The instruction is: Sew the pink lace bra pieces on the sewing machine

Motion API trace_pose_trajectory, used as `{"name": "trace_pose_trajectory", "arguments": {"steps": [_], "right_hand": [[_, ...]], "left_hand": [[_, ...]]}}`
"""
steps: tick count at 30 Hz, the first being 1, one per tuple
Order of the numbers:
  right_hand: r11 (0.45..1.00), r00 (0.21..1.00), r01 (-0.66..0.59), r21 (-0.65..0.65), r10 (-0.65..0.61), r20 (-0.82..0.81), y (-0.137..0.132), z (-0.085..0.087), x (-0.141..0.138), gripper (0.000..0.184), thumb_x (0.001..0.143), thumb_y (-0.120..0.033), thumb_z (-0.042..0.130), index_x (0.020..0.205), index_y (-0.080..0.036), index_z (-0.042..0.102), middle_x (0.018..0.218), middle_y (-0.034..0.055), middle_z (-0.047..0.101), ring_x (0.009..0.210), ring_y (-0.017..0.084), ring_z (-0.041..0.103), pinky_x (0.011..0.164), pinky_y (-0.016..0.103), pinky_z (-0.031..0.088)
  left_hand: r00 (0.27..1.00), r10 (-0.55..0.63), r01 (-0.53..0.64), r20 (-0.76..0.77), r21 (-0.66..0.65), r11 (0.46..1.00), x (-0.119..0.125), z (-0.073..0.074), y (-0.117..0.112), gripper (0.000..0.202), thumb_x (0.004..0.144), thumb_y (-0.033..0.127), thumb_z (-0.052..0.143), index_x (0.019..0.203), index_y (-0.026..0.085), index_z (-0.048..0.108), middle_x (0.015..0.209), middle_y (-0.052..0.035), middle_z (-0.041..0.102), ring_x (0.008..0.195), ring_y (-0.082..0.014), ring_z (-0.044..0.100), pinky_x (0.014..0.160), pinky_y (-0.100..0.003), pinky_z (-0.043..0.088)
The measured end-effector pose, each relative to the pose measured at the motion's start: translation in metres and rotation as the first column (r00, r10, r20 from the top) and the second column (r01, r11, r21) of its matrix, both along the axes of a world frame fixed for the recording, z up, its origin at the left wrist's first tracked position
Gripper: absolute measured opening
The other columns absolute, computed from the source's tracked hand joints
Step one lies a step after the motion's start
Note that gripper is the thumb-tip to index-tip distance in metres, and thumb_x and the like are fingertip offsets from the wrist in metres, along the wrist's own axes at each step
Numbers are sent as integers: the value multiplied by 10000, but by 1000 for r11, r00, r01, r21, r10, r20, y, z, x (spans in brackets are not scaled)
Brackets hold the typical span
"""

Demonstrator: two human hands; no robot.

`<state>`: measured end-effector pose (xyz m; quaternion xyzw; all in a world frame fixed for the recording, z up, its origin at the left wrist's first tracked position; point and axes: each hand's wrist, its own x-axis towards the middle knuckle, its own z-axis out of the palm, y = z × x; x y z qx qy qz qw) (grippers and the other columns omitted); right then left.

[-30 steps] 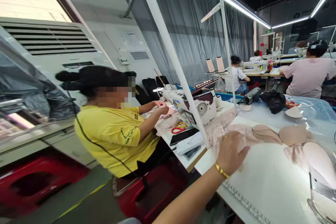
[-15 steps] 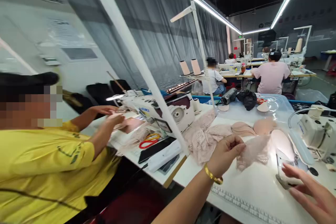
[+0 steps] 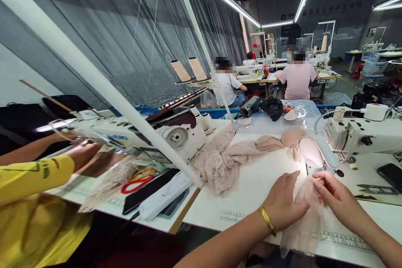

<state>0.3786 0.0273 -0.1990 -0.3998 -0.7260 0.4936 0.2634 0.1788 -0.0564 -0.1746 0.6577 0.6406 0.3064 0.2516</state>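
Observation:
A sheer pale-pink lace piece (image 3: pixel 306 217) hangs over the front edge of the white table, its lower end below the edge. My right hand (image 3: pixel 339 199) pinches its upper end between thumb and fingers, close to the lit needle area of the sewing machine (image 3: pixel 361 134). My left hand (image 3: pixel 284 201), with a gold bangle at the wrist, is beside the lace with thumb and fingers apart; its thumb lies against the cloth. Beyond the hands are pale-pink moulded cups (image 3: pixel 310 150) and a stack of cup pieces (image 3: pixel 268 143).
Crumpled lace (image 3: pixel 216 163) lies left of my hands. Thread snips (image 3: pixel 377 189) and a phone (image 3: pixel 391 176) rest at right. A slanting white pole (image 3: pixel 125 117) crosses the left. Beyond it, a co-worker in a yellow sleeve (image 3: pixel 37 178) works at another sewing machine (image 3: pixel 116 134).
The lace has passed from my left hand's pinch to my right hand and come nearer the table's front edge. My left hand has spread its fingers. The view has turned right.

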Motion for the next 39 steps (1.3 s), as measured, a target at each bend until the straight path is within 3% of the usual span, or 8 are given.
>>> {"name": "trace_pose_trajectory", "arguments": {"steps": [4,9,18,23,27,32,36,39], "right_hand": [[968,976,4,252,-59,209,4,-10,13,426,980,-549,540,1304,-274,560,1046,50,635,922,259,617,849,438,504],[908,980,-70,413,-14,198,3,-21,13,358,963,-360,554,1306,-267,597,1021,66,660,1009,291,609,902,463,504],[954,990,-94,283,58,131,6,-3,8,282,1004,-337,457,1173,-284,677,1000,52,671,906,257,630,836,409,506],[976,990,-132,170,123,63,3,13,4,300,1016,-450,482,811,-255,585,795,-2,579,770,214,558,702,324,446],[991,998,21,132,-28,51,11,-4,4,393,931,-604,619,766,-255,545,703,-26,509,672,192,493,616,306,394],[999,991,48,12,-46,-124,31,-36,-1,397,819,-646,702,880,-254,679,781,27,662,744,248,638,665,344,524],[994,981,91,-53,-99,-165,37,-43,-6,476,715,-690,761,891,-248,741,857,78,758,819,302,716,687,369,591],[995,980,81,-63,-91,-179,38,-43,-8,492,702,-696,761,910,-250,761,882,92,778,855,324,736,693,383,606]], "left_hand": [[983,-54,61,-173,38,997,14,-1,2,658,699,378,863,1253,146,595,1228,-156,605,1150,-361,556,1047,-532,461],[998,-18,23,59,-95,995,5,2,15,75,770,185,612,788,205,542,823,-24,564,834,-228,542,871,-381,438],[836,135,29,532,-288,957,-31,-6,20,303,731,450,651,794,211,477,641,58,456,556,-104,384,538,-230,280],[775,164,11,611,-272,962,-23,-10,18,471,674,560,760,764,212,456,670,59,462,594,-96,405,557,-223,315],[791,137,39,596,-272,961,-28,-7,16,487,657,574,778,719,206,465,662,53,462,606,-108,442,556,-224,345],[989,125,-117,74,-101,988,-69,18,41,305,846,440,737,993,186,653,989,-71,707,903,-233,654,793,-343,534],[948,234,-238,-217,11,971,-114,36,82,238,972,166,564,1177,195,679,1239,-111,689,1138,-251,634,1007,-405,511],[899,236,-250,-369,10,968,-137,41,106,218,1000,227,627,1205,169,673,1252,-104,674,1135,-249,647,1011,-453,537]]}}
